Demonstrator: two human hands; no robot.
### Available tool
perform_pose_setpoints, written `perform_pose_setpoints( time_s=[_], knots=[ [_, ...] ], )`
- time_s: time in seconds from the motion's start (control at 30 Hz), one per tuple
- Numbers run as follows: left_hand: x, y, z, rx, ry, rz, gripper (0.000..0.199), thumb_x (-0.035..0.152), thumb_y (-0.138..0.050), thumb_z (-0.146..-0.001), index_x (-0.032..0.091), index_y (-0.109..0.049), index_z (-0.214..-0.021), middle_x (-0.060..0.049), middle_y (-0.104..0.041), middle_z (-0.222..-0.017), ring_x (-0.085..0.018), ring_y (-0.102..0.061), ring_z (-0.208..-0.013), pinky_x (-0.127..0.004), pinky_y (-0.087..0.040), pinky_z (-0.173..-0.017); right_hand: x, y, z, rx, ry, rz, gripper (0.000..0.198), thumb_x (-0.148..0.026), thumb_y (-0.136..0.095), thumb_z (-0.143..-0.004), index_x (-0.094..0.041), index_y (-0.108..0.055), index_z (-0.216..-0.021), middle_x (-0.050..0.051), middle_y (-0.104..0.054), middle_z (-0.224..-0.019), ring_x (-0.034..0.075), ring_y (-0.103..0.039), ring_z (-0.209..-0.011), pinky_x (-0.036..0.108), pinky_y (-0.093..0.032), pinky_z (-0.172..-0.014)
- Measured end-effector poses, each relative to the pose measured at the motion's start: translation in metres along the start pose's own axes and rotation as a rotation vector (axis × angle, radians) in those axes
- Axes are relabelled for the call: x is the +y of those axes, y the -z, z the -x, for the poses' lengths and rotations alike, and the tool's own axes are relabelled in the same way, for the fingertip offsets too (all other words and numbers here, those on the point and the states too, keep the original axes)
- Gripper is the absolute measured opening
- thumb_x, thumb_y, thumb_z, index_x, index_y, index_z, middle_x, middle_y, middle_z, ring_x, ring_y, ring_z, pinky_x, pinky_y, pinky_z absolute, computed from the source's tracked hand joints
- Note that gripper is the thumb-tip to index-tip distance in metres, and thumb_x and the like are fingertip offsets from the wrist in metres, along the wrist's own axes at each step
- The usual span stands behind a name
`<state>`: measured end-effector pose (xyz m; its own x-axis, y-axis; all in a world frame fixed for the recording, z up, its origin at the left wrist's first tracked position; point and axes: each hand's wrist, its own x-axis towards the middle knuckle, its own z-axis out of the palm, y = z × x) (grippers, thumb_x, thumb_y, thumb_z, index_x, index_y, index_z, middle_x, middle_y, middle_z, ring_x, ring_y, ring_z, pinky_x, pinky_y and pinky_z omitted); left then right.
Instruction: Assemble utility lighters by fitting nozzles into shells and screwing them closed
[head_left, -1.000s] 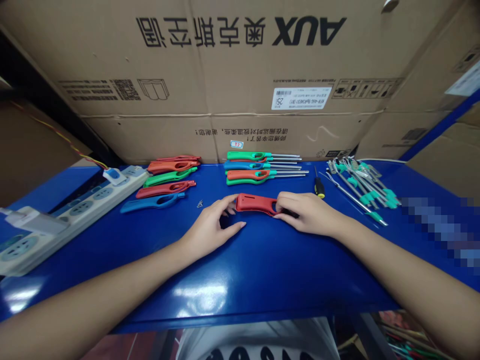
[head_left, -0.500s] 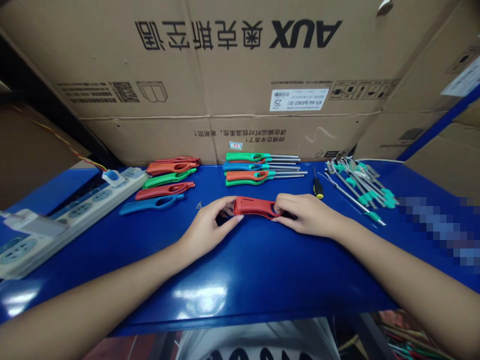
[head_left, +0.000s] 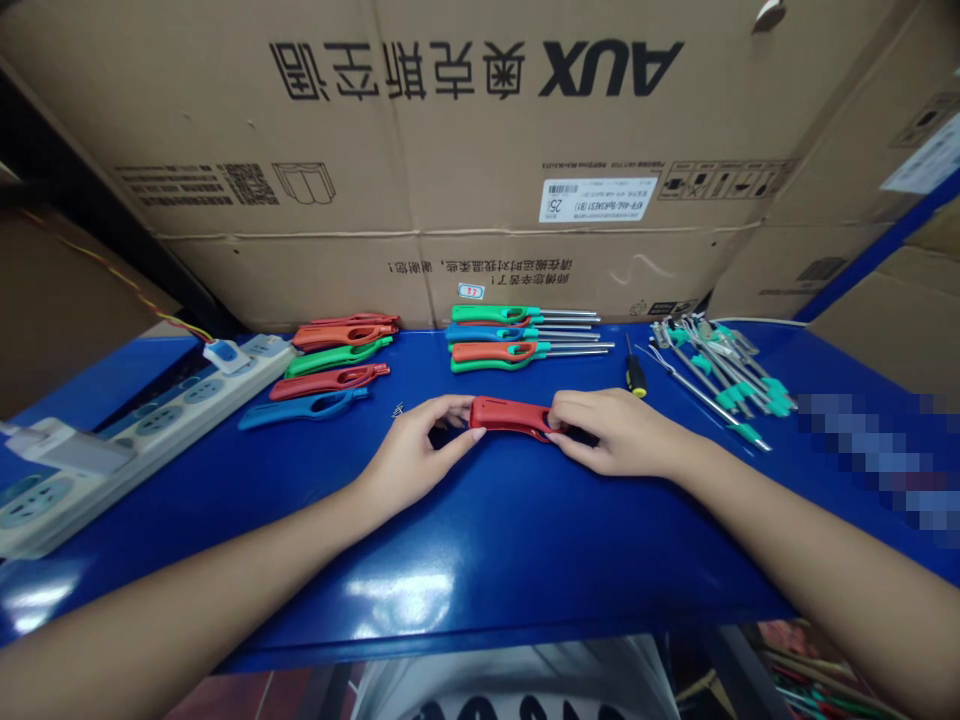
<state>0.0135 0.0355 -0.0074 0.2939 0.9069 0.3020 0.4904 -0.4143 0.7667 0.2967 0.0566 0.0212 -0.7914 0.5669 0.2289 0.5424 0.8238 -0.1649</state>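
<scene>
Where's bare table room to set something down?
The widest bare patch of blue tabletop lies between the left forearm and right forearm, on the near side of the red handle. A narrow gap, small metal pieces at its near end, separates the handle row from the lighters. Crowded: back right, with metal rods; left, with power strip.

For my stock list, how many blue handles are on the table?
2: one blue handle at the left, the other blue handle in the middle, beyond the held red handle. More could be hidden under others.
</scene>
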Motion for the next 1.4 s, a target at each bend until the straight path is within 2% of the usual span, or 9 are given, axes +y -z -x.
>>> perform_pose_setpoints(
  time_s=[0.4, 0.53, 0.63, 0.7, 0.87, 1.03, 1.23, 1.33, 1.4],
  knots=[
    [0.0, 0.0, 0.0, 0.007, 0.022, -0.027, 0.027, 0.039, -0.073, -0.086, 0.02, -0.069, -0.104, -0.005, -0.075, -0.102, -0.022, -0.068, -0.094, -0.037, -0.052, -0.088, 0.01, -0.005, 0.002, 0.244, -0.111, 0.109, 0.013, -0.027, -0.047, -0.102, -0.02, -0.056, -0.097, 0.007, -0.066, -0.095, 0.018, -0.063, -0.079, 0.027, -0.044, -0.062],
    [-0.001, 0.002, 0.0, 0.013, -0.025, -0.167, 0.026, 0.039, -0.074, -0.086, 0.021, -0.07, -0.103, -0.004, -0.074, -0.102, -0.024, -0.065, -0.096, -0.039, -0.049, -0.087, 0.01, -0.005, 0.0, 0.346, -0.131, -0.034, 0.011, -0.025, -0.05, -0.101, -0.02, -0.057, -0.095, 0.006, -0.064, -0.093, 0.018, -0.061, -0.08, 0.028, -0.047, -0.067],
    [-0.002, 0.004, -0.001, 0.009, -0.057, -0.272, 0.026, 0.04, -0.074, -0.087, 0.021, -0.069, -0.104, -0.004, -0.074, -0.105, -0.025, -0.062, -0.099, -0.042, -0.046, -0.089, 0.01, -0.005, -0.001, 0.416, -0.163, -0.253, 0.012, -0.027, -0.054, -0.099, -0.019, -0.059, -0.091, 0.004, -0.062, -0.085, 0.015, -0.057, -0.07, 0.027, -0.046, -0.064],
    [-0.002, 0.005, -0.001, 0.009, -0.053, -0.315, 0.027, 0.041, -0.074, -0.087, 0.021, -0.069, -0.105, -0.004, -0.073, -0.107, -0.026, -0.061, -0.101, -0.043, -0.044, -0.091, 0.011, -0.004, -0.001, 0.388, -0.19, -0.386, 0.016, -0.031, -0.056, -0.097, -0.018, -0.062, -0.09, 0.003, -0.063, -0.081, 0.013, -0.055, -0.064, 0.026, -0.045, -0.059],
    [-0.001, 0.006, 0.0, -0.018, -0.041, -0.347, 0.024, 0.035, -0.074, -0.087, 0.022, -0.07, -0.106, -0.004, -0.072, -0.111, -0.026, -0.06, -0.105, -0.044, -0.044, -0.093, 0.01, -0.002, -0.001, 0.15, -0.199, -0.534, 0.024, -0.035, -0.059, -0.096, -0.016, -0.068, -0.084, 0.004, -0.068, -0.078, 0.013, -0.058, -0.064, 0.026, -0.045, -0.06],
    [-0.002, 0.005, 0.0, -0.015, -0.027, -0.393, 0.031, 0.044, -0.076, -0.085, 0.024, -0.07, -0.107, -0.004, -0.071, -0.113, -0.028, -0.06, -0.109, -0.047, -0.043, -0.095, 0.011, -0.007, -0.001, 0.021, -0.121, -0.459, 0.02, -0.03, -0.06, -0.096, -0.016, -0.069, -0.085, 0.003, -0.066, -0.077, 0.011, -0.057, -0.065, 0.023, -0.042, -0.062],
    [0.004, 0.007, 0.004, 0.003, -0.11, -0.403, 0.035, 0.044, -0.074, -0.087, 0.025, -0.068, -0.116, -0.005, -0.067, -0.12, -0.027, -0.059, -0.114, -0.047, -0.044, -0.098, 0.014, -0.01, 0.001, -0.003, -0.084, -0.251, 0.032, -0.041, -0.062, -0.096, -0.017, -0.062, -0.075, 0.001, -0.062, -0.072, 0.011, -0.053, -0.061, 0.024, -0.035, -0.058],
    [0.013, 0.006, 0.01, -0.084, -0.213, -0.39, 0.021, 0.039, -0.064, -0.096, 0.026, -0.069, -0.112, -0.005, -0.066, -0.124, -0.026, -0.058, -0.117, -0.046, -0.044, -0.102, 0.014, -0.005, 0.002, -0.004, -0.081, -0.155, 0.034, -0.04, -0.053, -0.101, -0.017, -0.064, -0.078, 0.003, -0.065, -0.076, 0.013, -0.058, -0.066, 0.025, -0.037, -0.061],
    [0.017, 0.004, 0.014, -0.18, -0.286, -0.388, 0.025, 0.039, -0.062, -0.097, 0.027, -0.067, -0.118, -0.005, -0.066, -0.129, -0.025, -0.058, -0.121, -0.045, -0.043, -0.105, 0.013, -0.001, 0.002, 0.014, -0.1, -0.111, 0.027, -0.035, -0.049, -0.103, -0.018, -0.066, -0.09, 0.004, -0.069, -0.084, 0.015, -0.061, -0.071, 0.026, -0.039, -0.064]
  ],
)
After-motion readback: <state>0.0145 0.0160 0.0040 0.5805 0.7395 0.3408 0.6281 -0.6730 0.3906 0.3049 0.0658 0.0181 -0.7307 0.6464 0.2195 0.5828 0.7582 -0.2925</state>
